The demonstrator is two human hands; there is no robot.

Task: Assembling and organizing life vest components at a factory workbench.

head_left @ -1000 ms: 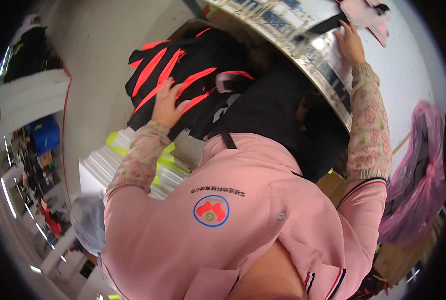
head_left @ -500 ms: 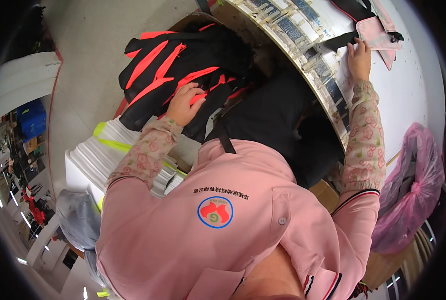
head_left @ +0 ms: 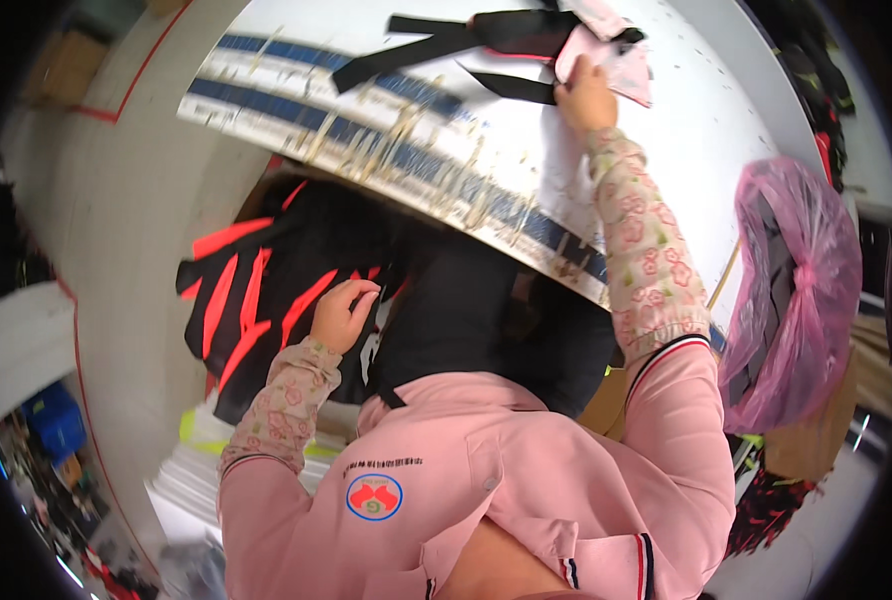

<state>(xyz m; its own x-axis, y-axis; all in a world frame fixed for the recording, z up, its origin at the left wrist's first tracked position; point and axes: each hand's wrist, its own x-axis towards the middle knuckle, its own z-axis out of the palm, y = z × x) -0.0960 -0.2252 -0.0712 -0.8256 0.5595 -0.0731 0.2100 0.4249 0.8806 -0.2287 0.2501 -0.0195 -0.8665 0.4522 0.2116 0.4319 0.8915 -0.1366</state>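
Observation:
On the white worktable [head_left: 506,140], a pink and black fabric piece with long black straps [head_left: 621,72] lies flat near the far edge. My right hand [head_left: 588,98] is closed on its near edge, the fingertips over the pink part and the thumb by a black strap. Lower on the left is a pile of black fabric pieces with bright red strips [head_left: 236,310]. At the right side of this pile hovers my left hand [head_left: 341,315], its fingers curled and pressed together; anything between them is hidden.
Worn blue and beige tape covers the table's near edge [head_left: 406,160]. To the right, a tied pink plastic bag [head_left: 801,290] stands beside a cardboard box [head_left: 816,435]. A stack of white sheets [head_left: 191,485] with a yellow-green band is at my left.
The whole view has turned, bringing more of the table and the black straps into sight. My left hand has drawn back from the red strips. My right hand stays at the pink fabric piece.

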